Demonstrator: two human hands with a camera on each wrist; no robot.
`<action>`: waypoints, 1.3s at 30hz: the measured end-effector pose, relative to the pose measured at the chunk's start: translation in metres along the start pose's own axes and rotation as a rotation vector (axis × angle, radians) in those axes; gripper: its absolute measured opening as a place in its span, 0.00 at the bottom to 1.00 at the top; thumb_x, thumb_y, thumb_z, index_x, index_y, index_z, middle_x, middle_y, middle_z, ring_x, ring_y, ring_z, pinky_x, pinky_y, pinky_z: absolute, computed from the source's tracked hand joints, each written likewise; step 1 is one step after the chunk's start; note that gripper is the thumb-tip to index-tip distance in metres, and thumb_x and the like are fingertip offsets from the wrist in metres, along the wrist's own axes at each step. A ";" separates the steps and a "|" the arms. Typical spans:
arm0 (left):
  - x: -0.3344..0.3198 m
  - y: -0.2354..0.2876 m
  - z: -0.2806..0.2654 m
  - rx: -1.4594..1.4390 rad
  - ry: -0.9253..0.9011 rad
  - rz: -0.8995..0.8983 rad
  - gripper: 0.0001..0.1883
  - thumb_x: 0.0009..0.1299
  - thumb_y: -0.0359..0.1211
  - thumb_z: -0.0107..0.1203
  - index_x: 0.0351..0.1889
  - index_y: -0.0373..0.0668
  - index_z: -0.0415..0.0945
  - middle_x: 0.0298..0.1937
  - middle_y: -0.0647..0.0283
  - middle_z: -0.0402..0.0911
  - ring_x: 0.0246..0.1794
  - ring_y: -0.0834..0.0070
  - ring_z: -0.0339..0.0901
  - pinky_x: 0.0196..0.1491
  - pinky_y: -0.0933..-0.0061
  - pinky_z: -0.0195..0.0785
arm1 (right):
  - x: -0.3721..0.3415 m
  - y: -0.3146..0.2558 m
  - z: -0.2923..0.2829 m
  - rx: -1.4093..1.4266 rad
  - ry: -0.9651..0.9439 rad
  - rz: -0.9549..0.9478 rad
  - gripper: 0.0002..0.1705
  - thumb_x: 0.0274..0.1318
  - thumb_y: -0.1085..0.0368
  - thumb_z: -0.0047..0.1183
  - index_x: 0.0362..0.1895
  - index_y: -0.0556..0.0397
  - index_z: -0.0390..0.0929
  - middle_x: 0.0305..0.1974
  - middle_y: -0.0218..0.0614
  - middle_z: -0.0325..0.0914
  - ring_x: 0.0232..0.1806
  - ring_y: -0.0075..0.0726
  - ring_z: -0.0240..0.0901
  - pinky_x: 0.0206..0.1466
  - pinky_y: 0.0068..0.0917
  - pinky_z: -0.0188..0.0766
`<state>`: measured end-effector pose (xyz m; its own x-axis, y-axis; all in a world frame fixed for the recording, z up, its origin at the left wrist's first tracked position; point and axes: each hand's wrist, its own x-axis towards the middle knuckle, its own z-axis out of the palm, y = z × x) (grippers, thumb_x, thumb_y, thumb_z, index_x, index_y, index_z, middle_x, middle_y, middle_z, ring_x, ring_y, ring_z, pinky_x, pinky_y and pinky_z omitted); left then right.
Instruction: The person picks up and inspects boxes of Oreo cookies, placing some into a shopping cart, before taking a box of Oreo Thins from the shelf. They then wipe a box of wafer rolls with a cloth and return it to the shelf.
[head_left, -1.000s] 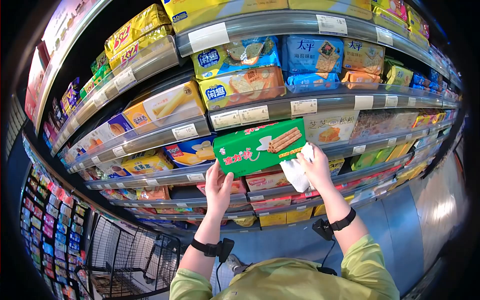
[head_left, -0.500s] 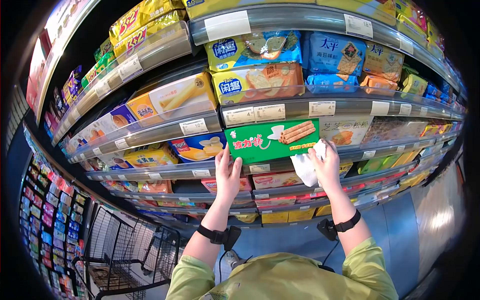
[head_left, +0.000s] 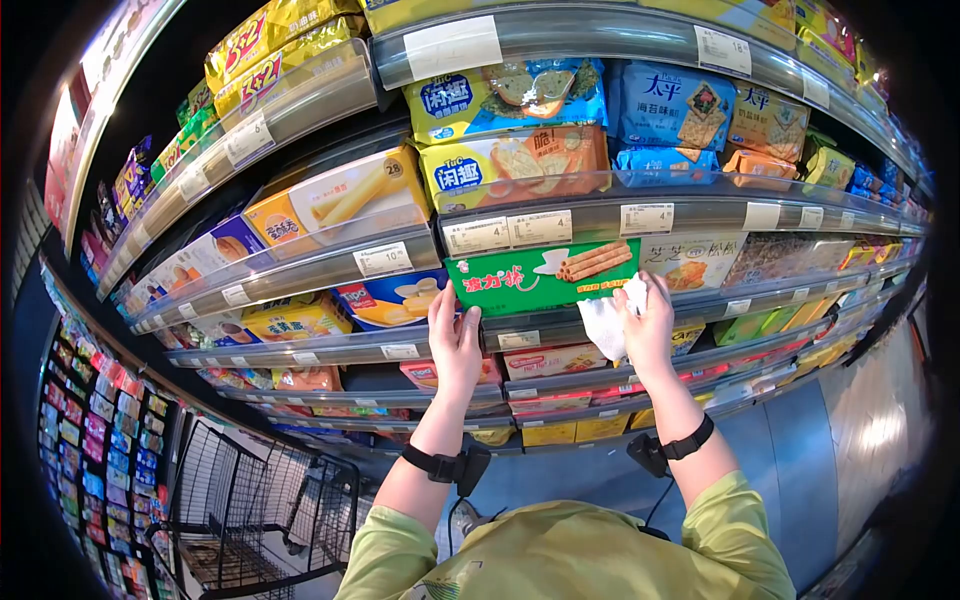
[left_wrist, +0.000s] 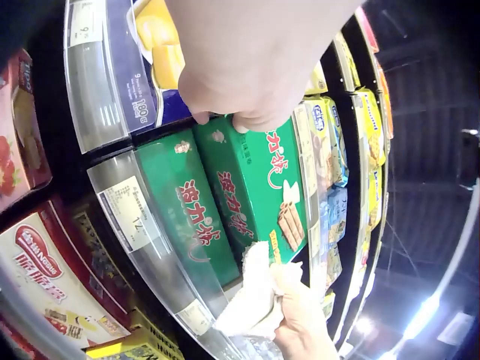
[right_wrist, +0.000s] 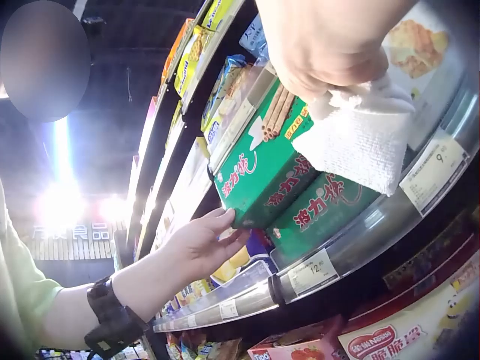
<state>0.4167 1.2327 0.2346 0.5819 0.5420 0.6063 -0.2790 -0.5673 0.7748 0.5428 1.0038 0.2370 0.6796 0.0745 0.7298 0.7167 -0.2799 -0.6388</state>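
A green box of wafer rolls [head_left: 545, 278] sits level at the shelf opening, its printed face toward me. My left hand [head_left: 455, 338] holds its left end, thumb near the lower front corner. At the right end is my right hand [head_left: 652, 328], gripping a white cloth [head_left: 603, 328] that hangs over the box's lower corner. In the left wrist view, a second green box [left_wrist: 187, 206] of the same kind lies beside the held one, just behind the clear shelf lip. The right wrist view shows the left hand's fingers [right_wrist: 225, 225] at the box's end.
A blue biscuit box [head_left: 400, 298] stands left of the green one and a white box [head_left: 690, 262] stands right. Cracker packs [head_left: 515, 165] fill the shelf above. Price tags line the shelf edge [head_left: 560, 225]. A black wire cart [head_left: 255, 510] is at lower left.
The green box has gone from tilted in front of the shelf to level and farther in, with both hands moving along on its ends. The white cloth stays in the right hand.
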 end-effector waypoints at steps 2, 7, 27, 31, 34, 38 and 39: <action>0.002 -0.001 0.004 0.009 0.043 0.032 0.27 0.68 0.23 0.54 0.66 0.40 0.62 0.56 0.57 0.65 0.50 0.72 0.71 0.50 0.77 0.68 | -0.001 -0.001 0.002 -0.030 0.004 -0.015 0.21 0.51 0.70 0.60 0.48 0.65 0.71 0.45 0.49 0.72 0.44 0.52 0.73 0.48 0.36 0.69; 0.003 0.000 0.019 0.070 0.176 0.021 0.20 0.65 0.23 0.57 0.55 0.38 0.69 0.46 0.60 0.69 0.42 0.73 0.72 0.43 0.76 0.70 | -0.006 -0.004 0.016 0.031 0.103 0.192 0.22 0.51 0.67 0.62 0.48 0.57 0.67 0.42 0.47 0.73 0.43 0.54 0.73 0.45 0.39 0.70; -0.015 -0.016 0.035 0.431 0.185 0.127 0.19 0.62 0.23 0.57 0.52 0.39 0.76 0.42 0.58 0.74 0.38 0.68 0.71 0.43 0.70 0.67 | -0.020 -0.011 0.017 -0.156 -0.016 0.149 0.27 0.50 0.69 0.59 0.57 0.49 0.70 0.48 0.45 0.74 0.49 0.52 0.74 0.49 0.38 0.72; -0.025 -0.019 0.034 0.482 0.138 0.106 0.26 0.60 0.26 0.56 0.60 0.38 0.68 0.47 0.53 0.72 0.47 0.55 0.67 0.53 0.58 0.61 | -0.025 -0.006 0.016 -0.136 -0.053 0.158 0.33 0.50 0.69 0.59 0.62 0.44 0.66 0.50 0.44 0.73 0.47 0.51 0.74 0.47 0.39 0.74; -0.028 -0.022 0.035 0.561 0.094 0.034 0.31 0.58 0.30 0.59 0.62 0.35 0.66 0.49 0.51 0.70 0.48 0.55 0.67 0.53 0.57 0.60 | -0.026 -0.001 0.019 -0.105 -0.040 0.132 0.34 0.49 0.69 0.59 0.63 0.46 0.66 0.49 0.47 0.74 0.47 0.52 0.74 0.47 0.39 0.74; -0.029 -0.022 0.040 0.539 0.084 0.010 0.32 0.58 0.30 0.59 0.62 0.34 0.64 0.49 0.51 0.70 0.49 0.54 0.66 0.54 0.56 0.60 | -0.033 0.010 0.020 -0.100 -0.027 0.116 0.32 0.50 0.66 0.58 0.62 0.55 0.66 0.48 0.50 0.75 0.47 0.52 0.75 0.46 0.38 0.74; -0.029 -0.023 0.041 0.503 0.075 -0.027 0.33 0.59 0.31 0.58 0.63 0.33 0.62 0.48 0.51 0.69 0.49 0.54 0.66 0.54 0.56 0.59 | -0.035 0.017 0.023 -0.105 -0.006 0.092 0.32 0.51 0.66 0.58 0.61 0.58 0.66 0.48 0.51 0.75 0.46 0.52 0.75 0.46 0.38 0.74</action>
<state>0.4374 1.2045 0.1921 0.5219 0.5931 0.6130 0.1485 -0.7709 0.6195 0.5343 1.0182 0.1952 0.7429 0.0495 0.6676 0.6310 -0.3848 -0.6736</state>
